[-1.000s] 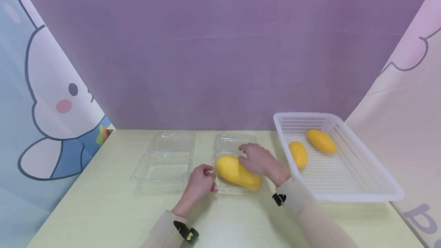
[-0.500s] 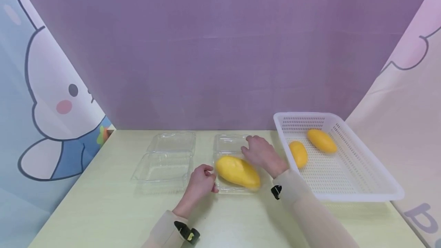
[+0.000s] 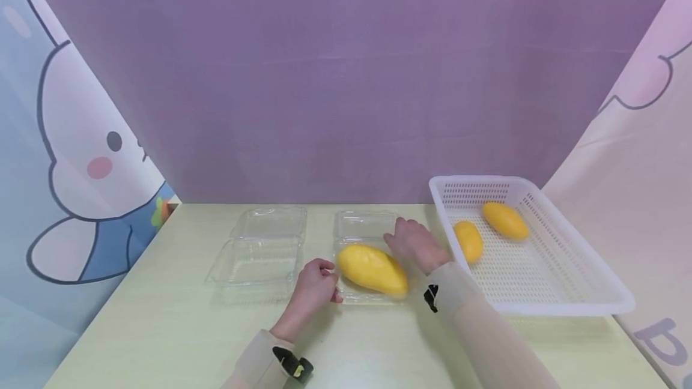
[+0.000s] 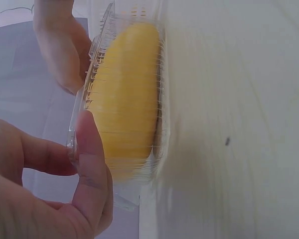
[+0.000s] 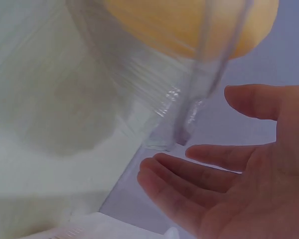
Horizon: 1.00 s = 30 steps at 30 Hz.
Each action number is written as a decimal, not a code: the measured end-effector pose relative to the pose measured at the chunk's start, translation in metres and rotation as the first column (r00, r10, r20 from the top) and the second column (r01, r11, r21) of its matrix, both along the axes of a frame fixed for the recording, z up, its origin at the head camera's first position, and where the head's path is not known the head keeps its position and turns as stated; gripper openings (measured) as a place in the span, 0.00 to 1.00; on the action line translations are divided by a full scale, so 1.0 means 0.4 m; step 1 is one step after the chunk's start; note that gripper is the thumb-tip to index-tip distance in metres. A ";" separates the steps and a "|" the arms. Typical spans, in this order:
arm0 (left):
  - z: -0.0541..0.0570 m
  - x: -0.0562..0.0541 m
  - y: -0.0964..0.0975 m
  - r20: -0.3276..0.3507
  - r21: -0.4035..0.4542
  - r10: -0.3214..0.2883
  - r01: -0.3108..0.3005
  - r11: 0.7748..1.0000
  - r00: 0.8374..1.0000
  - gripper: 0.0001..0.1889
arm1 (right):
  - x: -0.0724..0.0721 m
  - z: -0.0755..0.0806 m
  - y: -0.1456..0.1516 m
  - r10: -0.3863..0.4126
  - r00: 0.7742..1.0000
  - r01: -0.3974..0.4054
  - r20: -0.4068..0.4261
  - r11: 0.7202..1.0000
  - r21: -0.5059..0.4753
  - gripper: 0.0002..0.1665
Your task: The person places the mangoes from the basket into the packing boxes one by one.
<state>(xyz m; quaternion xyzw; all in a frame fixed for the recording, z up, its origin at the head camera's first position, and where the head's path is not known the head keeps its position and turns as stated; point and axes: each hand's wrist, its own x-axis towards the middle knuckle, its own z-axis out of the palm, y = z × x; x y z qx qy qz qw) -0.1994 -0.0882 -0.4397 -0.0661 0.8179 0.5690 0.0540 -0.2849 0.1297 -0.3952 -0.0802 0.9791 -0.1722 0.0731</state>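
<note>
A yellow mango [image 3: 373,270] lies slantwise in the base of a clear plastic clamshell box [image 3: 363,224], whose lid is folded back behind it. My left hand [image 3: 315,284] pinches the left rim of that base between thumb and forefinger, as the left wrist view shows close up. Beside the box's right side, near the hinge, is my right hand [image 3: 415,246]. In the right wrist view its fingers [image 5: 189,184] are extended near the box corner, with the thumb apart and nothing held.
A second clear clamshell box [image 3: 262,260] lies opened out on the left of the pale table [image 3: 346,353]. At the right stands a white perforated basket [image 3: 567,308] holding two mangoes [image 3: 505,221]. A purple backdrop [image 3: 346,77] rises behind the table.
My right hand has moved off the mango, first back toward the lid, then a little to the right and down. My left hand and the mango have stayed nearly still.
</note>
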 end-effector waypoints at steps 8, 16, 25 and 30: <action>0.003 0.002 -0.001 -0.002 0.003 -0.015 0.015 1.000 1.000 0.17 | -0.008 -0.023 0.011 -0.044 0.995 0.051 0.087 0.995 -0.081 0.23; 0.000 0.004 -0.007 -0.013 0.008 -0.022 0.022 1.000 1.000 0.17 | -0.012 -0.021 0.012 -0.067 0.994 0.080 0.084 0.984 -0.161 0.21; 0.003 0.004 -0.008 -0.007 -0.002 -0.015 0.015 1.000 1.000 0.17 | -0.015 -0.013 0.018 -0.119 0.992 0.128 0.053 0.960 -0.250 0.34; 0.005 0.001 -0.009 0.004 -0.003 -0.017 0.017 1.000 1.000 0.17 | -0.018 -0.017 0.020 -0.159 0.987 0.161 0.035 0.935 -0.315 0.36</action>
